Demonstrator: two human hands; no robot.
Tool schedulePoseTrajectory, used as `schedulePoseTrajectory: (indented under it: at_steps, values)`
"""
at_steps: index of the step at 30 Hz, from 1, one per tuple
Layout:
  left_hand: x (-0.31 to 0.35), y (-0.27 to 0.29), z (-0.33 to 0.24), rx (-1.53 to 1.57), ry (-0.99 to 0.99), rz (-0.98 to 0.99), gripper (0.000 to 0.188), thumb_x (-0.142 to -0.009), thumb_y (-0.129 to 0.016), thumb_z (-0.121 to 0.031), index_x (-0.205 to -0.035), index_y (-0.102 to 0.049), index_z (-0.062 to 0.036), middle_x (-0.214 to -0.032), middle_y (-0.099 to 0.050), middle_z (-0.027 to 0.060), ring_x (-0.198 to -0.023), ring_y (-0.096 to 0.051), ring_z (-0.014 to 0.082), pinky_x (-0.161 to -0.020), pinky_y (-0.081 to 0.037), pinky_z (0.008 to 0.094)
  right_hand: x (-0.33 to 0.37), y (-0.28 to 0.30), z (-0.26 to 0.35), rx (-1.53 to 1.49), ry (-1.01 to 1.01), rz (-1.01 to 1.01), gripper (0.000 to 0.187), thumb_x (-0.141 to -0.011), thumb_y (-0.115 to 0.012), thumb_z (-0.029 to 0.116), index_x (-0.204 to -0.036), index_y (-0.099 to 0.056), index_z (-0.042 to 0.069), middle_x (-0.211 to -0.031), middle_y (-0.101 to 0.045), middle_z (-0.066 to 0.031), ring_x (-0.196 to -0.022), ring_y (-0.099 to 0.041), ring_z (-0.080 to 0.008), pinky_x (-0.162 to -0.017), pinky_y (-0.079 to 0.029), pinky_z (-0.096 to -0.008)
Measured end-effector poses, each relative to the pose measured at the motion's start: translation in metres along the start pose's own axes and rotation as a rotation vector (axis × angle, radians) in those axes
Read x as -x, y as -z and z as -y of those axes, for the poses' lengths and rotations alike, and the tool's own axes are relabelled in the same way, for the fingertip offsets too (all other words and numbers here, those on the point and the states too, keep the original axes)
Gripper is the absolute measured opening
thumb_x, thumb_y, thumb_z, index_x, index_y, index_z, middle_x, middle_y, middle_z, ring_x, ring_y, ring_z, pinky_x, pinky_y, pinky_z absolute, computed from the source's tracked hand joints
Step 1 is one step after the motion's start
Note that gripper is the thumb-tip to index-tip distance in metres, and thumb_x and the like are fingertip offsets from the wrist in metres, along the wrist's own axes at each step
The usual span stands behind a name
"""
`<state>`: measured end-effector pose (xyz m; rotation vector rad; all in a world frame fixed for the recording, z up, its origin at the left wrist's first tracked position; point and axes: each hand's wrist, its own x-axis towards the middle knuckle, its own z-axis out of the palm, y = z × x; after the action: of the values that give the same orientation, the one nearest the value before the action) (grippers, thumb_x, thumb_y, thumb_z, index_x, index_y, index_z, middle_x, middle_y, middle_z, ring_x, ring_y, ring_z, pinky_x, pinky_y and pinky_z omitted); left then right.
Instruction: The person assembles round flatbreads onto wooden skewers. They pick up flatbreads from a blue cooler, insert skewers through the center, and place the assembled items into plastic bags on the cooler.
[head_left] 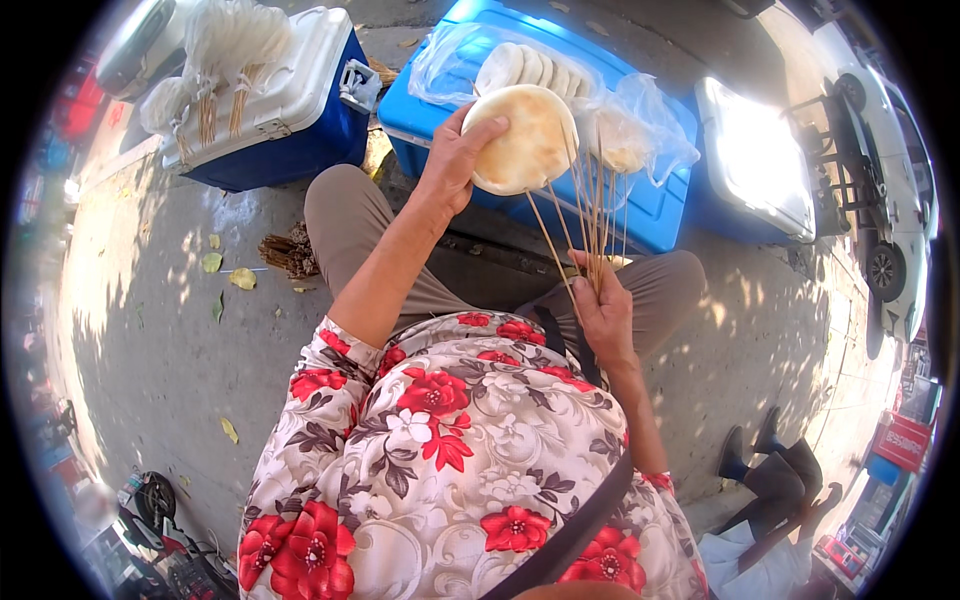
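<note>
Your left hand (458, 165) grips a flatbread (520, 145) ahead-left of your right hand (605, 312), which clasps thin sticks (597, 222) pointing toward the flatbread.

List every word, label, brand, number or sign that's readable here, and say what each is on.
Readable text: none that I can quote.
Red panel at the right edge: pale marks like lettering, too small and blurred to read.
Bread in the left hand: no lettering visible.
Skewers in the right hand: no lettering visible.
Blue cooler beyond the hands: no readable lettering.
</note>
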<state>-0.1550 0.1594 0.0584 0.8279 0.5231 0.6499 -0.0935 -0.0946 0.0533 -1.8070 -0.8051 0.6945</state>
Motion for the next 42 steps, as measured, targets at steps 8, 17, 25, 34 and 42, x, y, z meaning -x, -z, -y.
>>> schedulePoseTrajectory:
  at_steps: [8, 17, 25, 34, 42]
  values:
    - [0.004, -0.003, -0.003, -0.016, 0.006, 0.004, 0.040, -0.080, -0.068, -0.010, -0.116, -0.054, 0.0003, -0.101, -0.063, 0.0090, -0.087, -0.064, 0.0169, -0.072, -0.056, 0.0308, -0.001, 0.010, 0.007, -0.332, -0.160, 0.165, 0.032, -0.092, -0.050, 0.009, -0.124, -0.052, 0.004, -0.059, -0.038, 0.0077, -0.053, -0.032, -0.0003, -0.046, -0.026, -0.0192]
    - [0.008, -0.006, 0.005, -0.038, -0.013, 0.050, 0.039, -0.080, -0.067, -0.010, -0.115, -0.055, 0.0013, -0.100, -0.064, 0.0083, -0.086, -0.064, 0.0152, -0.072, -0.054, 0.0283, -0.006, -0.003, 0.012, -0.208, -0.095, 0.069, 0.033, -0.092, -0.049, 0.011, -0.124, -0.053, 0.006, -0.060, -0.040, 0.0064, -0.053, -0.036, -0.0019, -0.048, -0.030, -0.0198]
    - [0.019, -0.016, 0.010, -0.087, -0.043, 0.100, 0.037, -0.081, -0.066, -0.012, -0.114, -0.056, 0.0001, -0.099, -0.064, 0.0069, -0.085, -0.063, 0.0133, -0.073, -0.053, 0.0274, -0.016, -0.011, 0.013, -0.229, -0.044, 0.036, 0.033, -0.092, -0.049, 0.012, -0.124, -0.052, 0.005, -0.060, -0.041, 0.0058, -0.053, -0.038, -0.0024, -0.048, -0.031, -0.0206]
    - [0.023, -0.015, 0.017, -0.160, -0.015, 0.115, 0.038, -0.082, -0.067, -0.015, -0.115, -0.055, -0.0002, -0.100, -0.063, 0.0072, -0.088, -0.063, 0.0129, -0.074, -0.052, 0.0268, -0.024, -0.015, 0.017, -0.284, -0.060, 0.037, 0.030, -0.094, -0.050, 0.015, -0.122, -0.052, 0.003, -0.058, -0.041, 0.0054, -0.051, -0.038, -0.0029, -0.046, -0.032, -0.0210]
    - [0.068, -0.050, -0.086, -0.723, -0.964, 0.364, 0.064, -0.082, -0.067, -0.030, -0.132, -0.036, -0.0033, -0.128, -0.047, 0.0152, -0.106, -0.056, 0.0247, -0.086, -0.045, 0.0354, -0.010, 0.005, -0.006, -0.363, -0.079, -0.154, 0.028, -0.095, -0.050, 0.016, -0.118, -0.053, 0.000, -0.057, -0.038, 0.0062, -0.049, -0.035, -0.0023, -0.045, -0.029, -0.0200]
